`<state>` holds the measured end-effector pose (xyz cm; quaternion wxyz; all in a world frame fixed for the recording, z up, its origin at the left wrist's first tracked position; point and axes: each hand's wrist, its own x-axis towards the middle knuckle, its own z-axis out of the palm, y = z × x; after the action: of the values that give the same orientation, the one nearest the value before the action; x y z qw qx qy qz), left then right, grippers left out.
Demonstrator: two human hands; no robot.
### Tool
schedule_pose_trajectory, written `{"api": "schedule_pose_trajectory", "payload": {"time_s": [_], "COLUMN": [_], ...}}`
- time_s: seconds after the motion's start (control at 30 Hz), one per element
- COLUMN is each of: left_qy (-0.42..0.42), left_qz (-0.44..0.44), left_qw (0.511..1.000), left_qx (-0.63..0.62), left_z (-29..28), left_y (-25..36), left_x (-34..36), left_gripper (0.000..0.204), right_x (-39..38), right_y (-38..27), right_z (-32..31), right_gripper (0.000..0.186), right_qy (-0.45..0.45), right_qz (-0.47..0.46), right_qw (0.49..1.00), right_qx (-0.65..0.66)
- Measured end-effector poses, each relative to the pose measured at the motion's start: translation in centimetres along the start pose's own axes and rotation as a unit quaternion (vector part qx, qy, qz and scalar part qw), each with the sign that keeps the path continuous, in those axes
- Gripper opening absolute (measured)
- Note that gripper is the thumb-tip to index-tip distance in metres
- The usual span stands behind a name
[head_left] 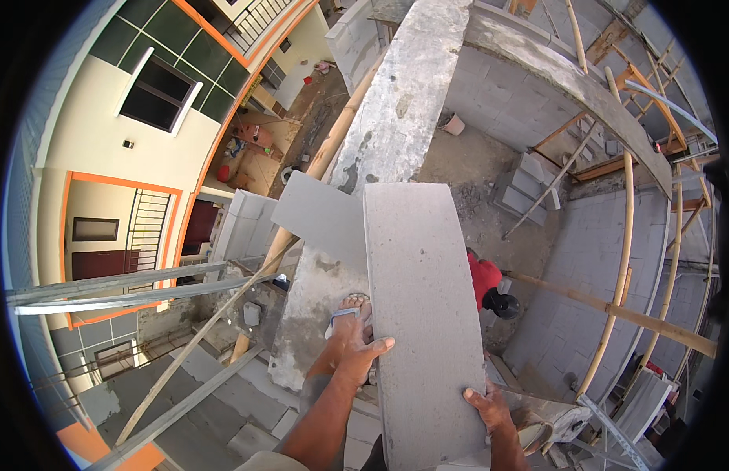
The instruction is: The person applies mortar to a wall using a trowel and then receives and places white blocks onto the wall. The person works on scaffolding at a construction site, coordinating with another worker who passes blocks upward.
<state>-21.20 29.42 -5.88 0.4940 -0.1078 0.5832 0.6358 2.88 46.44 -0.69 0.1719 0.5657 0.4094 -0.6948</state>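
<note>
A long light-grey concrete block (423, 306) is held in front of me, between both hands. My left hand (363, 359) grips its left edge, thumb on the top face and the other fingers hidden. On the opposite edge, lower down, my right hand (490, 408) clasps the block with its thumb on top. Just beyond lies another grey block (321, 216), set at an angle on the concrete beam (411, 94) and partly covered by the held one. My sandalled foot (350, 314) rests on the beam left of the block.
Below on the right, a person in red (484, 279) stands inside a block-walled room near stacked blocks (529, 188) and a bucket (452, 124). Bamboo poles (625, 235) rise at right. Metal channels (137, 294) cross at left, before a cream building (89, 141). The beam drops off on both sides.
</note>
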Motion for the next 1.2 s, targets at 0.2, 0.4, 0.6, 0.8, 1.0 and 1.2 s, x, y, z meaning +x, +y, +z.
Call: {"api": "schedule_pose_trajectory", "payload": {"time_s": [0.2, 0.4, 0.6, 0.8, 1.0, 1.2], "left_qy": [0.108, 0.145, 0.210, 0.184, 0.214, 0.197], "left_qz": [0.081, 0.057, -0.028, -0.059, -0.039, -0.028], "left_qw": [0.976, 0.931, 0.910, 0.933, 0.940, 0.952], "left_qx": [-0.172, -0.331, -0.355, -0.305, -0.264, -0.233], "left_z": [-10.6, -15.8, -14.0, -13.1, -14.1, -14.0], "left_y": [3.7, 2.0, 1.2, 1.6, -2.0, -2.3], "left_x": [8.4, 15.9, 18.3, 20.3, 22.9, 22.4], "left_gripper": [0.086, 0.083, 0.097, 0.105, 0.108, 0.108], "right_x": [14.5, 23.4, 29.0, 34.1, 36.4, 35.3], "right_y": [-13.6, -22.7, -22.1, -21.2, -20.8, -17.5], "right_z": [9.2, 16.1, 16.6, 16.2, 16.0, 16.5], "right_gripper": [0.106, 0.095, 0.086, 0.091, 0.095, 0.080], "right_qy": [-0.082, -0.158, -0.118, -0.066, -0.046, 0.040], "right_qz": [-0.162, -0.190, -0.167, -0.137, -0.138, -0.251], "right_qw": [0.945, 0.862, 0.841, 0.834, 0.797, 0.795], "right_qx": [-0.272, -0.443, -0.500, -0.530, -0.586, -0.551]}}
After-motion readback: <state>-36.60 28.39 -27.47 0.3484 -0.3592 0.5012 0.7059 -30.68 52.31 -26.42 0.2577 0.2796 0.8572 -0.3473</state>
